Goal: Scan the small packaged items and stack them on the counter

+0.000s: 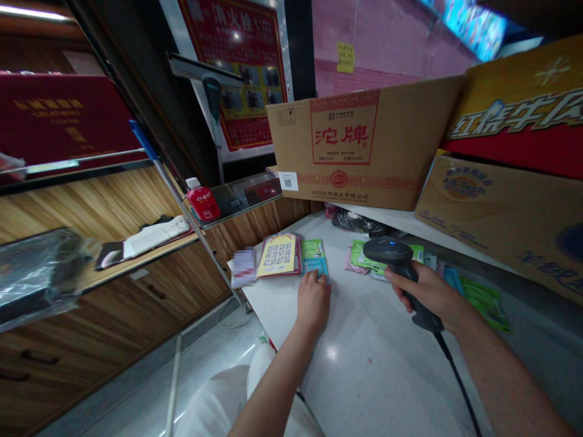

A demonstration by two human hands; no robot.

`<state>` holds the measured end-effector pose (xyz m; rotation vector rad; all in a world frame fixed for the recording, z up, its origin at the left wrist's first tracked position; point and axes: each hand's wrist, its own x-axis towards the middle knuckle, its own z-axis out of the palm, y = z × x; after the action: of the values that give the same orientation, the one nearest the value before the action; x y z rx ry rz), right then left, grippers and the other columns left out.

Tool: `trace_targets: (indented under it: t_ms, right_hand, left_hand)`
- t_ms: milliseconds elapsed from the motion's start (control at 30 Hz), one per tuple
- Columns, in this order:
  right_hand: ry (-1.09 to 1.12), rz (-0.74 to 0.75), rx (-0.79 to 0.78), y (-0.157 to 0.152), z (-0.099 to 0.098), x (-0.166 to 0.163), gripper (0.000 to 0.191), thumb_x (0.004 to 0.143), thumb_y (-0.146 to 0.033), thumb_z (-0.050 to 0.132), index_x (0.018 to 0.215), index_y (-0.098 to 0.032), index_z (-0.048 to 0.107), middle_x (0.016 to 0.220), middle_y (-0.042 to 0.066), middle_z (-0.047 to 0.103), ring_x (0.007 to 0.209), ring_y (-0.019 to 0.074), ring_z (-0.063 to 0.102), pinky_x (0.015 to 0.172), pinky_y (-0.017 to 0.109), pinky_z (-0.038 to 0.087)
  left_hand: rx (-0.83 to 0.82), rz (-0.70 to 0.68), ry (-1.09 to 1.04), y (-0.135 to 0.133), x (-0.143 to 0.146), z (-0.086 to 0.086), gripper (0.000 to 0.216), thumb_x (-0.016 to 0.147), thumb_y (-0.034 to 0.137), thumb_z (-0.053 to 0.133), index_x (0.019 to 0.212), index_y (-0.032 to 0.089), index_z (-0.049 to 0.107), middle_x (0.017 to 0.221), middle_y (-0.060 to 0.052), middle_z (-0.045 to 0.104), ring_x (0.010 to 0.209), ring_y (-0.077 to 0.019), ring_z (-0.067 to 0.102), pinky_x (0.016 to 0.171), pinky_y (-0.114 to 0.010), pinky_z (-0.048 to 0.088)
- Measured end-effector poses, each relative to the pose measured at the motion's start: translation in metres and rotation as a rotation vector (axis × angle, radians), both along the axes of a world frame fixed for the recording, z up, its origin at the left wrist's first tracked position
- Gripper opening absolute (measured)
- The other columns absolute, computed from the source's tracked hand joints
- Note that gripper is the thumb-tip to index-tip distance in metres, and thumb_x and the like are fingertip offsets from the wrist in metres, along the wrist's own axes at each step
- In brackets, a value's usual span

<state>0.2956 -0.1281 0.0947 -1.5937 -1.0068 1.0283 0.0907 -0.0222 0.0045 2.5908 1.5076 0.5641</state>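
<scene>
Left fingers: the left hand [313,300] lies palm down, fingertips pressed flat on the near edge of the teal packet [315,257], holding nothing.
Packet: on the white counter [364,358], straight ahead of those fingers, long axis running away from the person, just beside the QR card [277,255].
Right fingers: the right hand [428,292] wraps tight round the scanner [395,258] handle.
Scanner: head points left toward the packet, apart from it.
Nearer hand: the left.
Behind: cardboard box [364,149].
</scene>
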Motion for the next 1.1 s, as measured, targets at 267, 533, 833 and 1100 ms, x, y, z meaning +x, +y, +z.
trace_targets:
  t_ms: [267, 533, 833, 1100]
  right_hand:
    - [0.023, -0.064, 0.047, -0.003, 0.005, 0.013, 0.033, 0.07, -0.045, 0.073, 0.081, -0.021, 0.053, 0.052, -0.009, 0.052, 0.039, 0.008, 0.047, 0.035, 0.02, 0.041]
    - [0.049, -0.098, 0.037, -0.005, 0.011, 0.019, 0.031, 0.074, -0.047, 0.069, 0.082, -0.021, 0.054, 0.053, -0.008, 0.053, 0.041, 0.0081, 0.048, 0.037, 0.02, 0.042]
    - [0.073, -0.101, 0.071, -0.004, 0.012, 0.02, 0.031, 0.075, -0.047, 0.068, 0.084, -0.021, 0.054, 0.054, -0.008, 0.053, 0.04, 0.0078, 0.047, 0.037, 0.02, 0.041]
    - [0.047, -0.1, 0.092, -0.005, 0.01, 0.022, 0.031, 0.076, -0.047, 0.067, 0.078, -0.02, 0.053, 0.052, -0.008, 0.052, 0.039, 0.0071, 0.047, 0.037, 0.019, 0.041]
  left_hand:
    - [-0.214, -0.036, -0.205, 0.037, 0.065, 0.015, 0.027, 0.085, 0.018, 0.054, 0.106, 0.017, 0.07, 0.105, -0.011, 0.068, 0.1, -0.0225, 0.061, 0.091, -0.032, 0.045]
    - [-0.274, 0.107, -0.183, 0.057, 0.119, 0.017, 0.033, 0.085, 0.032, 0.054, 0.106, 0.012, 0.07, 0.109, -0.02, 0.065, 0.103, -0.0292, 0.06, 0.087, -0.035, 0.045]
    - [-0.31, 0.188, -0.206, 0.037, 0.142, 0.019, 0.058, 0.075, 0.06, 0.063, 0.117, 0.02, 0.063, 0.117, -0.018, 0.056, 0.112, -0.0345, 0.051, 0.088, -0.041, 0.043]
    - [-0.364, 0.24, -0.232, 0.023, 0.151, 0.023, 0.053, 0.07, 0.056, 0.07, 0.115, 0.028, 0.063, 0.12, -0.012, 0.053, 0.116, -0.0319, 0.048, 0.092, -0.04, 0.041]
